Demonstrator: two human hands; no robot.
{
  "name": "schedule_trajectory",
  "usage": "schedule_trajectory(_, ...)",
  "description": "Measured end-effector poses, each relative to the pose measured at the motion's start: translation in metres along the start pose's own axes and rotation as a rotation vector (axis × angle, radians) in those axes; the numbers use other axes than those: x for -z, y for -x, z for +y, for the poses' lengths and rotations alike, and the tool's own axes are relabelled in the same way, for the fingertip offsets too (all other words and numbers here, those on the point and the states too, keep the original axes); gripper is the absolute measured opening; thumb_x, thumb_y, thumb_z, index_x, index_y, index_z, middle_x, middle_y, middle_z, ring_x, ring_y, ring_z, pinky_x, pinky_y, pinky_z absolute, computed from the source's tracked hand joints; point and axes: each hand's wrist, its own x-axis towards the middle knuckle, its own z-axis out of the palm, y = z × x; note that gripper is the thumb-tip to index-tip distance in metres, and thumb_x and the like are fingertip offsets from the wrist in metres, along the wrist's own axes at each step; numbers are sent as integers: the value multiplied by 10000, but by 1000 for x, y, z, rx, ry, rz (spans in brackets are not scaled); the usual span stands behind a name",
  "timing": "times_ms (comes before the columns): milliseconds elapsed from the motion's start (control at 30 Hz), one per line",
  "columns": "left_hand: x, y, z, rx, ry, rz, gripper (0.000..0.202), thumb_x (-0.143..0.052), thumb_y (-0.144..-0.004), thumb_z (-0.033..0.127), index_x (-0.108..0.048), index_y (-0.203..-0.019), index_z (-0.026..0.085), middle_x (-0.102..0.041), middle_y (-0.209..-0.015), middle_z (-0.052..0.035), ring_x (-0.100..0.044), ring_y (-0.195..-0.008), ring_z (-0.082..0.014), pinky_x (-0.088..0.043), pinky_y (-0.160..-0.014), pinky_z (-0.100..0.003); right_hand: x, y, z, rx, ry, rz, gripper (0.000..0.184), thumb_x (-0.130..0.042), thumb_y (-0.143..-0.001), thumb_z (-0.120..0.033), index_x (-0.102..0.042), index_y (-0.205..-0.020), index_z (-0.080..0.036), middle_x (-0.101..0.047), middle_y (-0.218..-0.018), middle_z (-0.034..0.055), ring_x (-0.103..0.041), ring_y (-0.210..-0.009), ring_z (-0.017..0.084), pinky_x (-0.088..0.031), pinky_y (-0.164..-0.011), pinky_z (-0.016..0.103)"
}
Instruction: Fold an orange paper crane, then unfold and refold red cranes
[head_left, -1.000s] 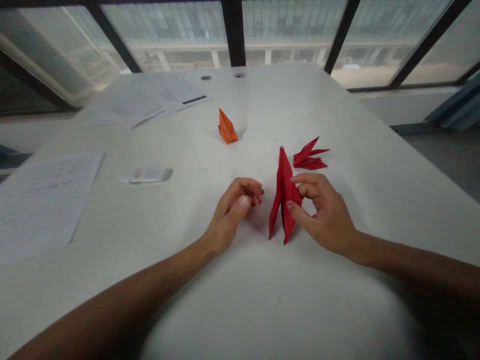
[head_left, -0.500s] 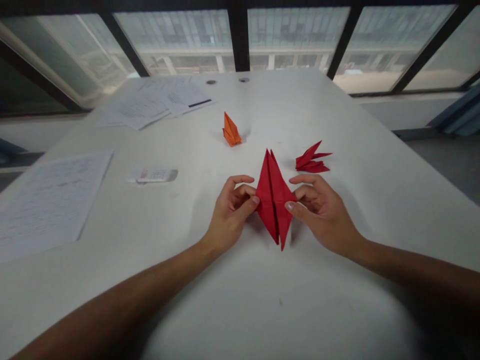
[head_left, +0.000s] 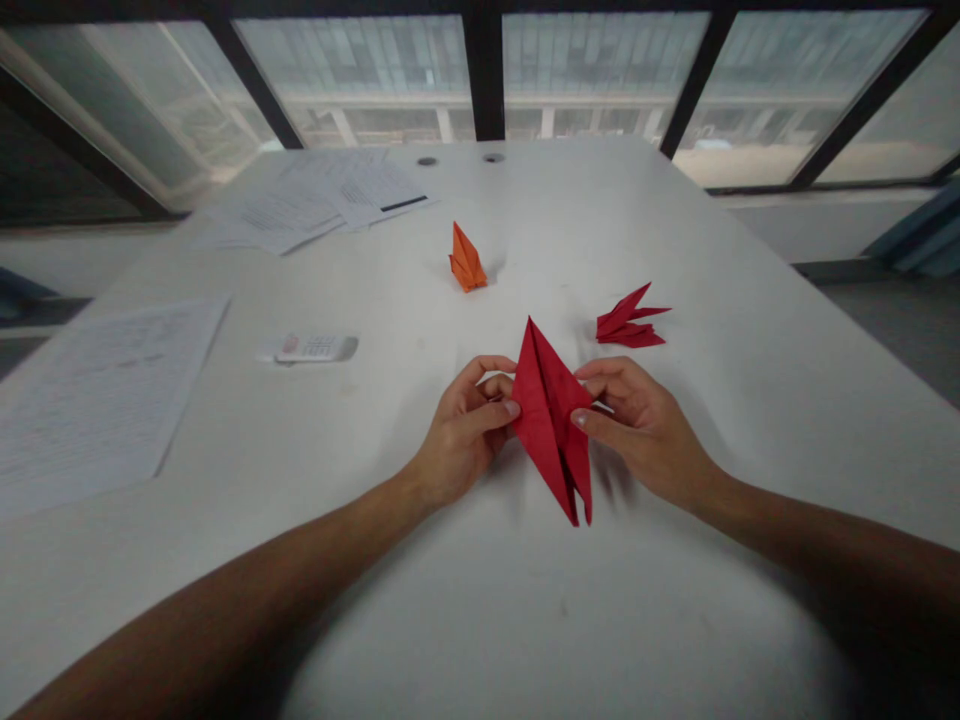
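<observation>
tall windows with dark frames (head_left: 360, 80) ran along the far side of the room, and a long white table (head_left: 697, 300) stretched toward them. near its far end lay a loose spread of printed papers (head_left: 315, 190), with a single printed sheet (head_left: 105, 400) closer in on the left. a small white calculator (head_left: 307, 348) sat between that sheet and the hands, though it was too soft to be sure of the device. an orange origami piece (head_left: 466, 260) stood farther up the table, well apart from the hands, and a spiky red origami piece (head_left: 628, 322) lay just up and to the right of them.

a red folded paper (head_left: 547, 415) was held between the left hand (head_left: 466, 430) and the right hand (head_left: 645, 430), over the middle of the table. it formed a long, narrow diamond. its long axis ran roughly away from the person, leaning a little: the single sharp point aimed up the table and slightly left, and two slim tips aimed back toward the person and slightly right. the hands were apart, each pinching one side of the paper between thumb and fingers, and the right hand's grip looked slightly blurred.
</observation>
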Motion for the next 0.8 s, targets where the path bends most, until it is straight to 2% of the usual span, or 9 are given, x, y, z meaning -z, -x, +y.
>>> schedule_trajectory(100, 0, 0, -2, -11, -28, -51, 424, -782, -790, 120, -580, -1148, 225, -673, -833, 28, -637, -713, -120, -502, -681, -256, -1, 1, -2, 57, 195, -1, 125, -681, -888, -163, -641, -968, -251, -622, -1038, 18, -644, -934, 167, -556, -821, 318)
schedule_trajectory(167, 1, 1, -4, -35, -63, -103, 432, -789, -806, 134, -580, -1174, 221, -691, -853, 13, -653, -755, -133, -510, -734, -277, -1, 2, -3, 67, 310, -8, 74, -673, -898, -192, -649, -951, -239, -606, -1064, 34, -647, -920, 176, -567, -822, 340)
schedule_trajectory(300, 2, 1, -6, -50, -113, -174, 401, -786, -829, 159, -606, -1183, 214, -692, -881, -3, -658, -777, -147, -508, -758, -297, -3, 2, -6, 11, 406, -19, 222, -751, -872, -306, -636, -1049, -238, -666, -1044, 51, -670, -879, 202, -582, -779, 370)
schedule_trajectory(400, 4, 1, -5, -38, -134, -209, 363, -774, -838, 161, -618, -1162, 211, -684, -881, -6, -644, -741, -140, -496, -720, -289, -3, 3, -7, 2, 484, -19, 263, -793, -831, -305, -644, -1038, -239, -709, -1009, 45, -677, -879, 213, -580, -798, 385)
schedule_trajectory(600, 7, 1, -6, -53, -188, -213, 342, -776, -830, 167, -617, -1130, 208, -676, -885, -15, -641, -770, -155, -493, -719, -288, -3, 3, -4, 2, 474, -41, 173, -728, -866, -237, -682, -1032, -245, -737, -1011, 40, -695, -881, 210, -577, -819, 380)
schedule_trajectory(800, 6, 3, -6, -65, -240, -215, 339, -778, -844, 180, -597, -1128, 215, -684, -912, -18, -645, -804, -157, -491, -745, -285, -1, 2, -7, 31, 505, -65, 46, -682, -889, -223, -693, -933, -229, -721, -964, 33, -666, -825, 188, -549, -761, 343)
